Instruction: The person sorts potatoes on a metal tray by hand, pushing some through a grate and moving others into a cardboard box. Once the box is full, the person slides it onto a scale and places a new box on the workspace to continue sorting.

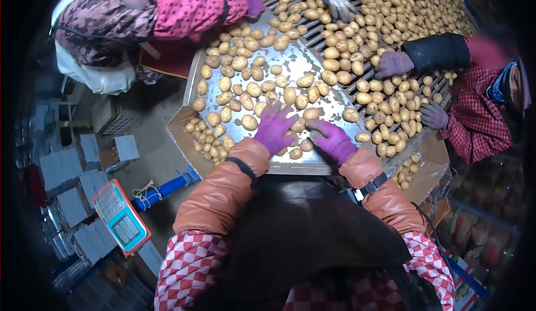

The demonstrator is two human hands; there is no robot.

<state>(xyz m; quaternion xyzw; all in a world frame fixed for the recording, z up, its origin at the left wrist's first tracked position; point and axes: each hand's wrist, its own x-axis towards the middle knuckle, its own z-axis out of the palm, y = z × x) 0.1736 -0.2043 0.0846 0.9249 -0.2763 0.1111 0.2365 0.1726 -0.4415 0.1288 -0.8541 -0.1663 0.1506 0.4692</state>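
Note:
My left hand (pixel 274 128), in a purple glove with dirty fingertips, lies with fingers spread over the metal sorting table (pixel 268 167) near its front edge. Its fingertips reach a potato (pixel 260 108), and another potato (pixel 249 122) sits just to its left. Across a small gap, my right hand (pixel 335 141), gloved the same way, points inward with its fingers apart. Beside its fingertips are one potato (pixel 311 113) and a smaller potato (pixel 306 145). Between both hands lies another potato (pixel 298 125), partly covered by my left fingers. Neither hand visibly grips anything.
Potatoes cover a slatted rack (pixel 312 37) behind the table. Cardboard boxes of potatoes (pixel 207 139) hang at both front corners. Co-workers' gloved hands (pixel 395 64) work at the right, back and left. A digital scale (pixel 121 217) stands at lower left.

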